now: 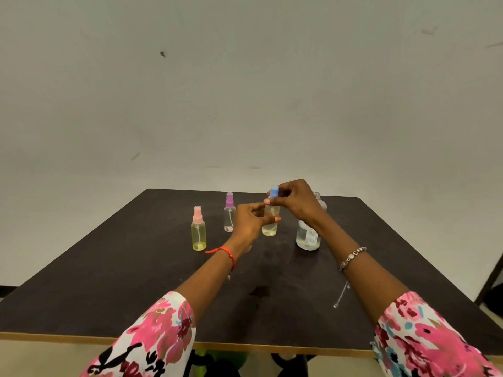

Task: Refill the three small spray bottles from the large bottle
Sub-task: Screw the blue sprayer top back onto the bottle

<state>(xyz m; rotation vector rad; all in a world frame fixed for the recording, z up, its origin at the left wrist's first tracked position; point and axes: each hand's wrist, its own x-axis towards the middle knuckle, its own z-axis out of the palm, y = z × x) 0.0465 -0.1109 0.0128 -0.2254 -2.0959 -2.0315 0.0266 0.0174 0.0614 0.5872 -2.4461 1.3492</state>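
The left hand (249, 224) is gripping the body of the blue-capped spray bottle (270, 227), thumb and fingers curling round its clear wall, while the right hand (296, 202) is pinching the blue cap (273, 192) from the side between thumb and fingertips. That bottle is staying upright over the far middle of the dark table (109, 281), holding pale yellowish liquid; whether its base is touching the top I cannot tell. Just to its right the large bottle (309, 239) is standing partly behind the right wrist, its clear threaded neck showing past the hand. The purple-capped spray bottle (229, 213) is standing just beyond the left hand, looking nearly clear, and the pink-capped spray bottle (198, 231) is standing further left, showing yellow liquid up to its shoulder
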